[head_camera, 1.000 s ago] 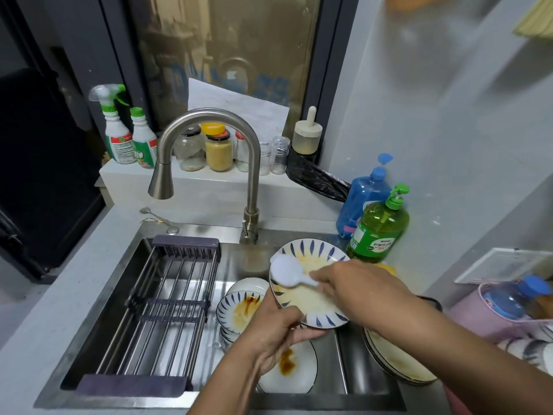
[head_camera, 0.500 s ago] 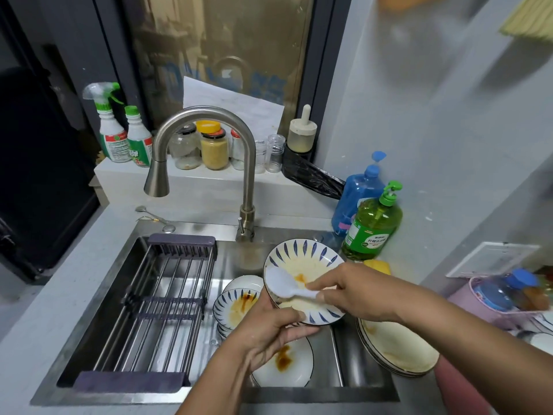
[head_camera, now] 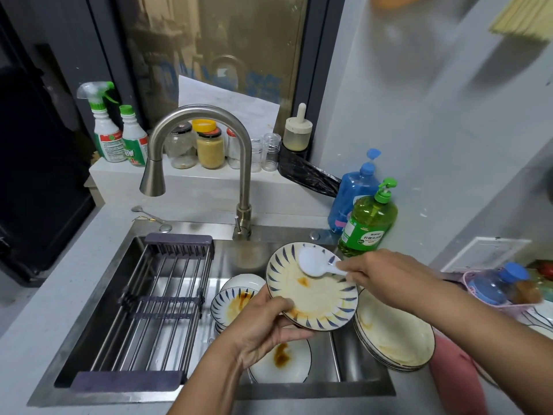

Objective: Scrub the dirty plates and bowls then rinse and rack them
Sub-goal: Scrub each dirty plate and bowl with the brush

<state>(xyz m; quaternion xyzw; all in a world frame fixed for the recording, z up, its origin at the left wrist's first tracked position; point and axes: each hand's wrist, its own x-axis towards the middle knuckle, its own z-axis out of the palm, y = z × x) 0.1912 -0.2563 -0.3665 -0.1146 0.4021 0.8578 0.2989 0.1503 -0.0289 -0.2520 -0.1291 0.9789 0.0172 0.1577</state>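
Observation:
My left hand (head_camera: 266,327) grips the near rim of a blue-striped plate (head_camera: 317,298), held tilted over the sink (head_camera: 227,390). Brown sauce smears mark the plate's middle and lower edge. My right hand (head_camera: 383,280) holds the handle of a white scrub brush (head_camera: 312,262), whose head presses on the plate's upper right part. Below in the basin lie stained striped bowls (head_camera: 233,304) and a white plate (head_camera: 281,366) with a brown stain. A stack of dirty plates (head_camera: 395,336) leans on the sink's right side.
A dark dish rack (head_camera: 155,298) spans the sink's left half. The steel faucet (head_camera: 209,145) arches over the basin. Green dish soap (head_camera: 369,223) and a blue bottle (head_camera: 351,193) stand at the back right. Spray bottles and jars line the ledge behind.
The brush head has moved from the plate's left middle up to its upper right part. My left hand keeps its grip on the plate's rim.

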